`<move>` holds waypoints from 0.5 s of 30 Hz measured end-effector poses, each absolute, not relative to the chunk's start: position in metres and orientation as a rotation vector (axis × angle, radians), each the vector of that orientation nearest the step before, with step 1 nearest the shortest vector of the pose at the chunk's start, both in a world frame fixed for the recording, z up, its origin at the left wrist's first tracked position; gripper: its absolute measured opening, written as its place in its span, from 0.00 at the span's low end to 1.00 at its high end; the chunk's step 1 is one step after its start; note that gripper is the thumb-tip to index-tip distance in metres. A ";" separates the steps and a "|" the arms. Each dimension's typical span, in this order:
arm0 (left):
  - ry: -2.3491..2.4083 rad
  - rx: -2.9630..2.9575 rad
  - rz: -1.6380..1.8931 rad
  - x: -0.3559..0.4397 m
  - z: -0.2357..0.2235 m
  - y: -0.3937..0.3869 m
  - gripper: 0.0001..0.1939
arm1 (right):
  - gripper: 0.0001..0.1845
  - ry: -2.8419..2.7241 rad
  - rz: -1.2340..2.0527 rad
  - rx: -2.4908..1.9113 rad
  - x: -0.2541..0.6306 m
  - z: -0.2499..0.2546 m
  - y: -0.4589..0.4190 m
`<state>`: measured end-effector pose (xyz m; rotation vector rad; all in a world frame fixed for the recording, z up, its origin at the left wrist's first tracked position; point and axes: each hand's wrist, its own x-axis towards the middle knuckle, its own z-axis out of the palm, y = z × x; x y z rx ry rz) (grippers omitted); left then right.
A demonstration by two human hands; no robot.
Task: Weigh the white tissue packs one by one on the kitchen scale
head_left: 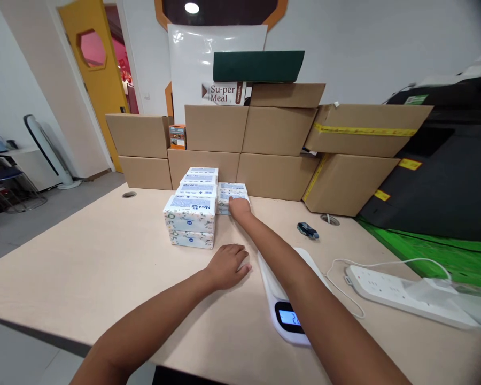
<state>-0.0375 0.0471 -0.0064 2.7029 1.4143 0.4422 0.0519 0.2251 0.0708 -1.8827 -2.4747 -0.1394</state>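
Tissue packs (189,220) stand near twelve o'clock on our table (104,240), a longer row (196,189) running away from us, two high at its near end. At that end's two o'clock, just beside the row, is a shorter stack (233,187). Our right hand (239,207) touches its near right side; its far fingers are hidden, so we cannot tell whether it pinches or merely rests. Our left hand (228,266) lies on the table at six o'clock from that stack, palm down, fingers loosely spread, holding nothing.

We judge the step in hand to be placing or steadying the shorter stack; the next move calls for a gentle release that does not nudge the row.

At five o'clock sits a lit scale (278,321), partly under our right forearm (304,278); cardboard boxes (270,176) stand behind at twelve.
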 end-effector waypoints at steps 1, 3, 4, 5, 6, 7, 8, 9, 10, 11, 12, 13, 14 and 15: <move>1.397 2.735 0.451 -0.037 -0.008 0.047 0.21 | 0.25 -2.462 -0.120 -1.881 0.052 0.071 0.226; 1.270 2.868 0.464 -0.035 -0.010 0.046 0.18 | 0.25 -2.442 -0.068 -1.868 0.053 0.073 0.230; 1.158 2.975 0.474 -0.033 -0.010 0.044 0.17 | 0.25 -2.433 -0.035 -1.858 0.055 0.075 0.231; 1.024 3.099 0.492 -0.031 -0.009 0.042 0.17 | 0.24 -2.422 0.003 -1.844 0.058 0.079 0.234; 0.879 3.231 0.533 -0.031 -0.007 0.039 0.17 | 0.22 -2.407 0.048 -1.827 0.063 0.083 0.235; 0.747 3.353 0.612 -0.032 -0.004 0.036 0.17 | 0.20 -2.387 0.098 -1.805 0.068 0.088 0.237; 0.654 3.450 0.741 -0.036 0.001 0.034 0.16 | 0.19 -2.358 0.151 -1.776 0.074 0.093 0.237; 0.613 3.507 0.928 -0.043 0.007 0.033 0.15 | 0.18 -2.323 0.207 -1.737 0.080 0.098 0.235; 0.642 3.511 1.173 -0.053 0.014 0.033 0.15 | 0.19 -2.282 0.260 -1.685 0.086 0.101 0.231; 0.760 3.440 1.464 -0.066 0.021 0.035 0.16 | 0.20 -2.237 0.308 -1.620 0.092 0.102 0.224; 0.950 3.281 1.774 -0.081 0.029 0.037 0.18 | 0.22 -2.192 0.345 -1.551 0.096 0.101 0.214; 1.181 3.029 2.059 -0.097 0.036 0.040 0.20 | 0.24 -2.151 0.366 -1.483 0.099 0.096 0.202; 1.401 2.704 2.277 -0.113 0.041 0.043 0.22 | 0.27 -2.095 0.406 -1.405 0.100 0.089 0.187; 1.559 2.351 2.401 -0.126 0.046 0.047 0.24 | 0.30 -2.041 0.442 -1.341 0.098 0.080 0.171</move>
